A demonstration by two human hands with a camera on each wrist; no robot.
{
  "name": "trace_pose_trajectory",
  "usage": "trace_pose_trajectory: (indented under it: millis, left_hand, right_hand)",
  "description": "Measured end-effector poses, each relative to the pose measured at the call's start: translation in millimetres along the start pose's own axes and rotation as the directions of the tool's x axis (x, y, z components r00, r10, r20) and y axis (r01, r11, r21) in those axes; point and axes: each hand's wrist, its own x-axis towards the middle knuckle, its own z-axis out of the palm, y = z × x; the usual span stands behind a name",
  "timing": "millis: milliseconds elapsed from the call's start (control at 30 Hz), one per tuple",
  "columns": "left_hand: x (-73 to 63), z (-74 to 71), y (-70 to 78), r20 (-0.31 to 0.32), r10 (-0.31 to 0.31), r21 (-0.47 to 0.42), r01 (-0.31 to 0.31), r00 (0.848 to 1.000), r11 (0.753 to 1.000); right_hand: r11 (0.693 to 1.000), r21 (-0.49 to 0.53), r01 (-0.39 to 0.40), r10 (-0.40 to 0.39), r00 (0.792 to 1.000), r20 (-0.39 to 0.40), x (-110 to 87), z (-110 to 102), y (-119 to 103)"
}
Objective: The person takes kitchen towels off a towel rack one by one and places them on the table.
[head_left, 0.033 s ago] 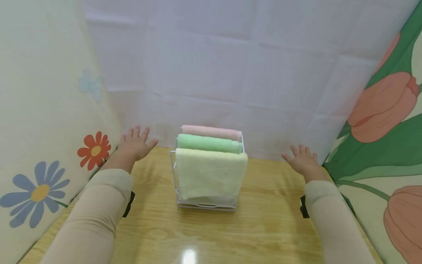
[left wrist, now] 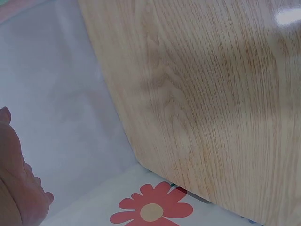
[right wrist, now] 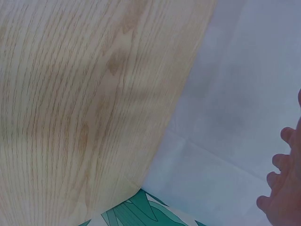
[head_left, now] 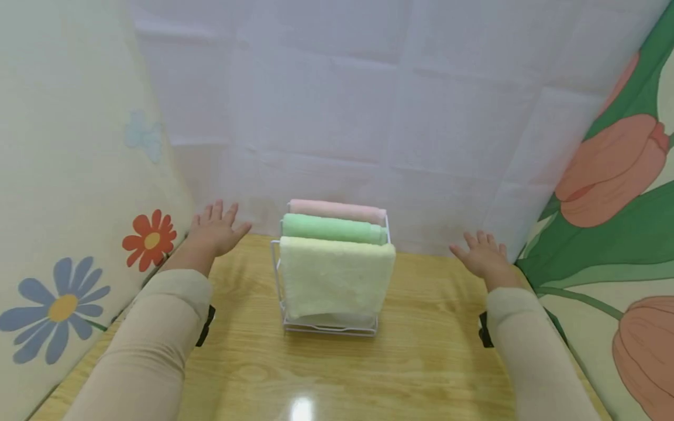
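Note:
Three folded towels hang one behind another on a white wire rack [head_left: 330, 331] in the middle of the table. The yellow towel [head_left: 337, 280] is in front and drapes low; behind it are the green towel [head_left: 333, 228] and the pink towel [head_left: 337, 209]. To the left of the rack my left hand [head_left: 213, 229] hovers with its fingers spread, holding nothing. On the other side, my right hand [head_left: 485, 257] is likewise spread and apart from the towels. Each wrist view shows only part of its hand, over the white backdrop.
The wood-grain table [head_left: 253, 368] runs back to a white cloth [head_left: 326, 117]. A flower-printed sheet [head_left: 63, 193] rises along the left edge, a tulip-printed one [head_left: 605, 275] along the right. Dark wrist mounts show by both sleeves.

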Motion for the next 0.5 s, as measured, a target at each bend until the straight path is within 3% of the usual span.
trace_pose_trajectory:
  millis: [333,500]
  left_hand:
    - [1.1,5.5,-2.7,0.0,0.011,-0.018,-0.011,1.0,1.0]
    - [0.7,11.9,-8.8,-0.038,0.036,-0.014,-0.037,0.999,0.999]
  right_hand:
    - [1.0,0.008,0.017,-0.017,0.999,-0.029,-0.4,4.6,-1.6]
    - [0.998,0.013,0.067,-0.066,0.993,-0.097,4.0,6.8,-8.4]
